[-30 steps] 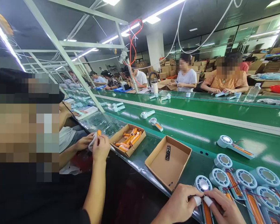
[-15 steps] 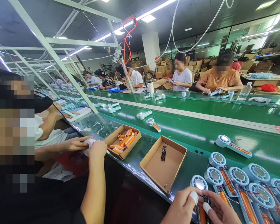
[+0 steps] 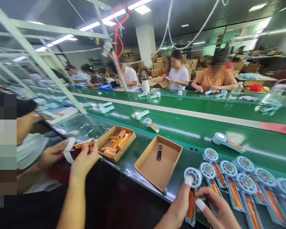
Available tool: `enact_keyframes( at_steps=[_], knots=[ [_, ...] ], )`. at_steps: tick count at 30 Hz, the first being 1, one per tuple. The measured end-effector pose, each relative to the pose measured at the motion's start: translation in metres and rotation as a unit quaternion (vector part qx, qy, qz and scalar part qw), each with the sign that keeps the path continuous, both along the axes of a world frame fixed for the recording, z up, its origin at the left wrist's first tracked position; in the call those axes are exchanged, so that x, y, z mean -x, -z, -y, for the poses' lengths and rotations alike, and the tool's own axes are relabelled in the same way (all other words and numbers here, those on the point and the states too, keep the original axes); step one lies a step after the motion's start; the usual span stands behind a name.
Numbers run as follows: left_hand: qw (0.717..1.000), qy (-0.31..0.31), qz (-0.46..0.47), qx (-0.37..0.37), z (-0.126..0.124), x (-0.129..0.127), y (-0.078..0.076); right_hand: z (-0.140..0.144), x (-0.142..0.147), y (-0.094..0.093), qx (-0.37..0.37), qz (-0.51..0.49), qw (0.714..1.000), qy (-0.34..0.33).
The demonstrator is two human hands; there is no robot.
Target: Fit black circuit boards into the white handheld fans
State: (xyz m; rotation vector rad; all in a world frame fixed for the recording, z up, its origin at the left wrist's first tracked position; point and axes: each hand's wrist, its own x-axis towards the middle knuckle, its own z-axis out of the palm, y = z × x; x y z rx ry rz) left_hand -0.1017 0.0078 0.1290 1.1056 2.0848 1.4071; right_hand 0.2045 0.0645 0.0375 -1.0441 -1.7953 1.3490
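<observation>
My left hand (image 3: 177, 205), a white cover on one fingertip, grips a light-blue handheld fan body (image 3: 193, 176) by its round head and handle. An orange battery (image 3: 191, 203) lies in the open handle. Just right of it, my right hand (image 3: 218, 208) has its fingers curled together, with a white cover on the thumb. Something dark shows by these fingers, too blurred to name. Several similar fan bodies (image 3: 245, 184) with orange batteries and thin red wires lie beyond my right hand. A cardboard tray (image 3: 143, 165) holding a black circuit board (image 3: 159, 152) is left of my hands.
A second cardboard tray (image 3: 119, 156) holds orange batteries. At the left, a co-worker's hands (image 3: 84, 156) hold an orange battery and a white strip. A green conveyor belt (image 3: 181, 127) carries fan bodies past the bench. Several people sit across it. A metal frame post (image 3: 59, 76) slants at left.
My left hand has gone from the black circuit board to the fan body and holds it. My hands have moved apart. The co-worker's hands now show an orange battery. The view has shifted right.
</observation>
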Motion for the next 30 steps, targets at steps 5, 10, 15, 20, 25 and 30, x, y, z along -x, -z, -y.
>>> enact_keyframes(
  at_steps=[5,10,15,20,25,30],
  knots=[
    [0.979,0.182,0.081,0.052,-0.028,-0.118,0.070,-0.006,-0.007,-0.016,-0.019,0.080,0.994,0.072],
    [0.937,0.273,0.201,0.084,-0.028,-0.155,0.109,-0.004,0.002,-0.019,0.110,-0.048,0.986,0.115],
    [0.902,0.339,0.258,0.075,-0.026,-0.142,0.113,-0.001,0.007,-0.021,0.238,-0.215,0.941,0.112],
    [0.930,0.315,0.151,0.117,-0.027,-0.140,0.111,0.012,0.006,-0.023,0.100,-0.085,0.983,0.129],
    [0.954,0.257,0.127,0.085,-0.030,-0.142,0.117,0.025,0.006,-0.011,-0.165,0.117,0.962,0.182],
    [0.942,0.274,0.181,0.063,-0.029,-0.144,0.118,0.026,0.004,0.002,-0.275,0.215,0.902,0.256]
  ],
)
